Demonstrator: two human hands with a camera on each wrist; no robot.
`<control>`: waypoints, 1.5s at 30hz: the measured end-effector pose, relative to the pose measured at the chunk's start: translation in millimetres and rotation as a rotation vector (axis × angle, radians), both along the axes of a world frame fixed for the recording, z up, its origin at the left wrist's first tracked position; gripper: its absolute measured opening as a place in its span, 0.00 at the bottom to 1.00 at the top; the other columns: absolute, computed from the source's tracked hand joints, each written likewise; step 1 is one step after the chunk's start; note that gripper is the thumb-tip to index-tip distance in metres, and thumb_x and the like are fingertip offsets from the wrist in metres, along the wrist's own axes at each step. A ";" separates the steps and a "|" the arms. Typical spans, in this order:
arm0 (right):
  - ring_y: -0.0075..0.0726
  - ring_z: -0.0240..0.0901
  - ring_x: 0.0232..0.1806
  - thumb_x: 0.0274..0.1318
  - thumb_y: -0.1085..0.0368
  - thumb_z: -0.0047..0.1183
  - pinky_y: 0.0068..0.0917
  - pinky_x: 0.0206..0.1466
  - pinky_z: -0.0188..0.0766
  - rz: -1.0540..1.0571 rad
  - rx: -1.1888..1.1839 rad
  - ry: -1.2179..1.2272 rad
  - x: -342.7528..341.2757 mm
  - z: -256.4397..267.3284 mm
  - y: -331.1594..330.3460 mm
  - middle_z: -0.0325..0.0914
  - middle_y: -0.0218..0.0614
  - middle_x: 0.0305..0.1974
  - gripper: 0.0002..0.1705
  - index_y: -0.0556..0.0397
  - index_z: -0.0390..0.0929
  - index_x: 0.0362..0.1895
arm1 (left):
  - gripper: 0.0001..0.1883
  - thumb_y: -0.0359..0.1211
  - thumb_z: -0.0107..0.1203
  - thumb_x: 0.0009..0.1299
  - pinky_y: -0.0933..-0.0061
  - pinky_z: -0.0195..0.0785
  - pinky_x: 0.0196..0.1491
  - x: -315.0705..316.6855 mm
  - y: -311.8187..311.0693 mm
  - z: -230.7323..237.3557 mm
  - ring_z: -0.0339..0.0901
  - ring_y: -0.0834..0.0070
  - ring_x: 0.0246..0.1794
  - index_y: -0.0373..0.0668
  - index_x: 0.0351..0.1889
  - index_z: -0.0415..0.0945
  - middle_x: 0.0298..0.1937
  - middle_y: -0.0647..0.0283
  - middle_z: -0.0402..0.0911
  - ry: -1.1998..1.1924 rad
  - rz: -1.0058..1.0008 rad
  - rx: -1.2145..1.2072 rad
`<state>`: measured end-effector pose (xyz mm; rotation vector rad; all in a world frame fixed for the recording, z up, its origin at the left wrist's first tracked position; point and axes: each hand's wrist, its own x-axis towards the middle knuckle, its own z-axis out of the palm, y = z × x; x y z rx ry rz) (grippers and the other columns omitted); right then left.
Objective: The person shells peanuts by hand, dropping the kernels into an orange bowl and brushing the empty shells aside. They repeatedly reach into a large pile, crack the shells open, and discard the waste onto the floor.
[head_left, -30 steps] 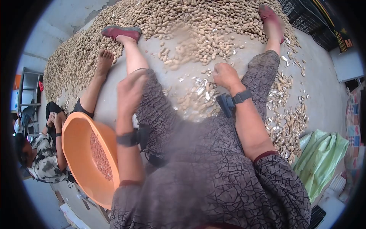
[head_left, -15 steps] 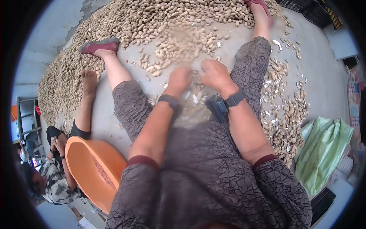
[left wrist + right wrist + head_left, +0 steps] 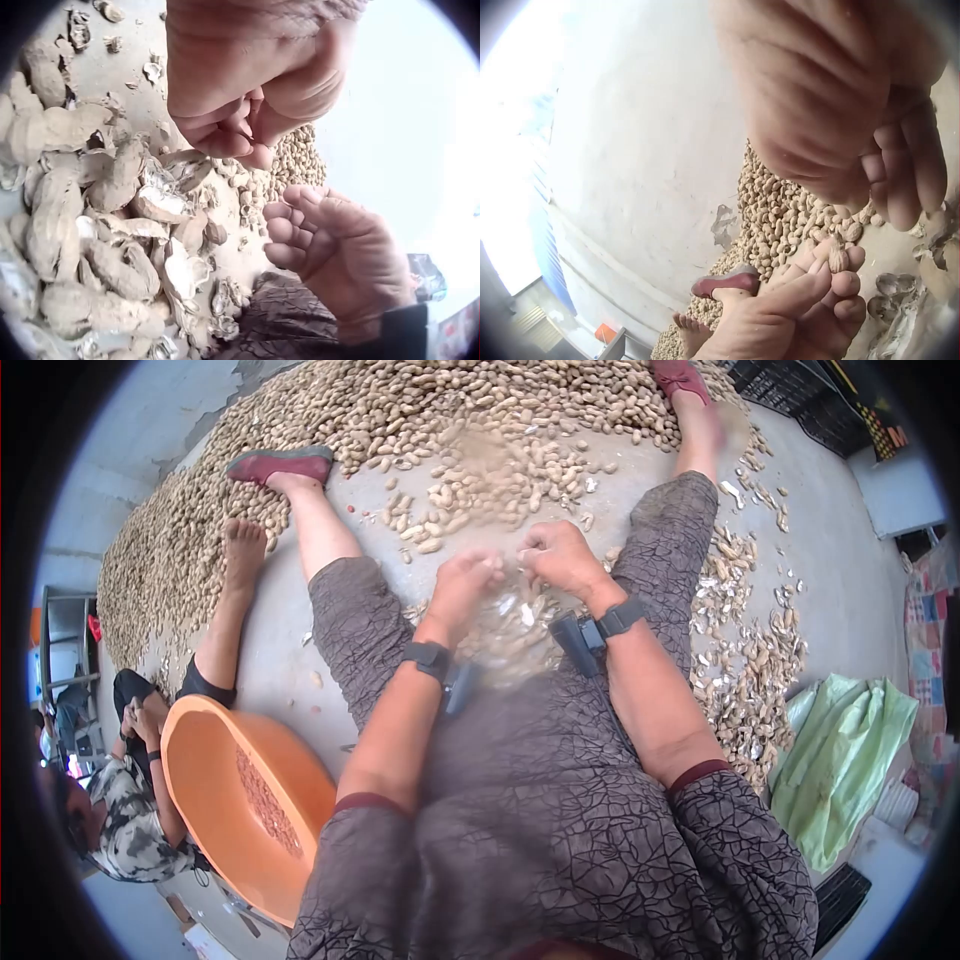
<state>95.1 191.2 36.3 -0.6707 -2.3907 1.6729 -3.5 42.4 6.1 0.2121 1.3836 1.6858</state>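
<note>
Between the spread legs, my left hand and right hand face each other, a small gap apart. In the right wrist view a peanut sits at the left hand's fingertips, pinched by the thumb against the fingers; the left wrist view hides it behind the palm. My right hand's fingers are curled, its thumb lying against the index finger, and nothing shows in its grip. Below the hands lie broken peanut shells on the floor. Beyond them spreads a big heap of unshelled peanuts.
An orange basin with reddish peanut kernels stands at the left. Another person sits behind it, one bare foot near the heap. More shells lie beyond the right leg, near a green sack. A black crate stands top right.
My left hand has swung from over the left leg to the middle, beside the right hand. The right hand has stayed near the middle. The head view has shifted slightly.
</note>
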 end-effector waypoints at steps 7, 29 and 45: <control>0.21 0.75 0.24 0.50 0.71 0.54 0.16 0.22 0.72 0.034 -0.472 -0.048 -3.8 7.3 -24.9 0.79 0.37 0.26 0.06 0.62 0.76 0.32 | 0.11 0.22 0.47 0.68 0.78 0.73 0.40 8.2 -20.7 -2.1 0.77 0.76 0.35 0.31 0.48 0.69 0.39 0.58 0.77 -0.064 0.011 0.072; 0.24 0.75 0.25 0.49 0.73 0.54 0.18 0.27 0.75 0.043 -0.461 -0.023 -6.1 -4.3 -31.6 0.78 0.38 0.26 0.05 0.63 0.75 0.32 | 0.10 0.26 0.48 0.69 0.86 0.71 0.31 7.5 -31.0 12.9 0.76 0.83 0.27 0.32 0.44 0.76 0.32 0.61 0.81 0.172 -0.091 -0.097; 0.25 0.73 0.19 0.43 0.77 0.48 0.20 0.21 0.69 0.127 -0.467 -0.094 -1.0 7.4 -36.2 0.75 0.38 0.19 0.04 0.63 0.75 0.20 | 0.09 0.28 0.49 0.68 0.81 0.73 0.27 9.0 -39.1 13.5 0.77 0.79 0.22 0.32 0.34 0.77 0.25 0.60 0.81 0.354 -0.260 -0.209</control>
